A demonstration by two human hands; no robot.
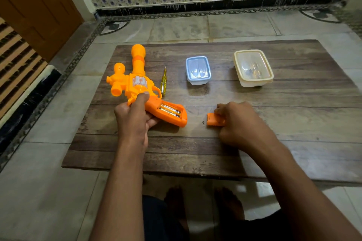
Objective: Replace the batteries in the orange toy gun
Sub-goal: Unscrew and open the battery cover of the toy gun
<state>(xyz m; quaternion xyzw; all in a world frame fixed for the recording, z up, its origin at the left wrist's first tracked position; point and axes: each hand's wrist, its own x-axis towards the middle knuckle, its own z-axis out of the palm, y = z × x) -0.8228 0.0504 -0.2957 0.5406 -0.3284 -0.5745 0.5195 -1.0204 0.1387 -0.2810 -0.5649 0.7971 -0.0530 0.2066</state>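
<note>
The orange toy gun (135,82) lies on the wooden board (293,123), barrel pointing away from me. My left hand (133,117) grips its handle, thumb pressed near the trigger. The handle's battery compartment is uncovered, and two batteries (170,110) sit inside it. My right hand (238,121) holds the small orange battery cover (213,119) against the board, to the right of the gun. A tiny dark screw (203,123) lies just left of the cover. A yellow-handled screwdriver (163,82) rests beside the gun.
A small blue lidded box (198,70) stands at the board's far middle. A larger cream lidded box (253,67) with small items inside stands to its right. The board sits low on a tiled floor; my feet show under its near edge.
</note>
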